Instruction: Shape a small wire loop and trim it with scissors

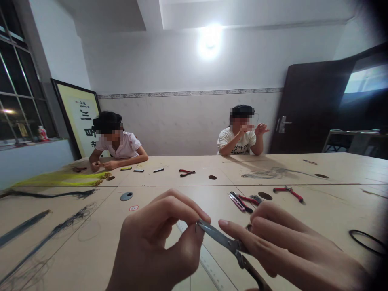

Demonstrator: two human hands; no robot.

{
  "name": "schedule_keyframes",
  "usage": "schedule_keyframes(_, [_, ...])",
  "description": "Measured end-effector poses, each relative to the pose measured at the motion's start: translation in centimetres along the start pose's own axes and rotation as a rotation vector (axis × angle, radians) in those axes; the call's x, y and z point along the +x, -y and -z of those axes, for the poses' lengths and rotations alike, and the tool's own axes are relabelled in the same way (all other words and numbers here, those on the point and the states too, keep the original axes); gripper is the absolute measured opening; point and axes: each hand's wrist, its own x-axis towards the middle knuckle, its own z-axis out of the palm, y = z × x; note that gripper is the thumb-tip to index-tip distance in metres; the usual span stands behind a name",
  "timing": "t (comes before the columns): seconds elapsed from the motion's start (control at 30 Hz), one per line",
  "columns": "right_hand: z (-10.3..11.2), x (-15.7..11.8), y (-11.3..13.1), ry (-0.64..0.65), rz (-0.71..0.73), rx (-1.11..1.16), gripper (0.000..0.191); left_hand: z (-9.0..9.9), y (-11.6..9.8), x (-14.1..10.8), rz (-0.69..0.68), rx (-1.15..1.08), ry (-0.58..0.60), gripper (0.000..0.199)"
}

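My left hand (163, 238) is raised over the table, thumb and forefinger pinched together on a thin dark cord, of which only a short curl shows. Scissors (222, 239) with grey metal blades are in my right hand (281, 242), with its forefinger stretched along them. The blade tips touch the fingertips of my left hand, beside the cord, and the blades look closed. Part of the scissors' handle is hidden under my right hand. Below both hands lies a clear ruler (209, 260).
Red-handled pliers (287, 193) and more tools (239, 201) lie beyond my right hand. Dark cord bundles (60, 226) and yellow cords (60, 178) are at the left. Two people (121, 147) (239, 139) sit across the table (169, 178). A black ring (366, 241) is at the right.
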Motion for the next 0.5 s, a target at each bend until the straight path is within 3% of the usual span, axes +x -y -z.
schedule_keyframes(0.13, [-0.05, 0.08, -0.28, -0.006, 0.015, -0.021, 0.037, 0.37, -0.13, -0.13, 0.002, 0.065, 0.073, 0.034])
schedule_keyframes(0.5, [-0.18, 0.06, -0.14, 0.009, -0.002, -0.022, 0.039, 0.39, -0.09, -0.07, -0.007, 0.083, 0.079, 0.032])
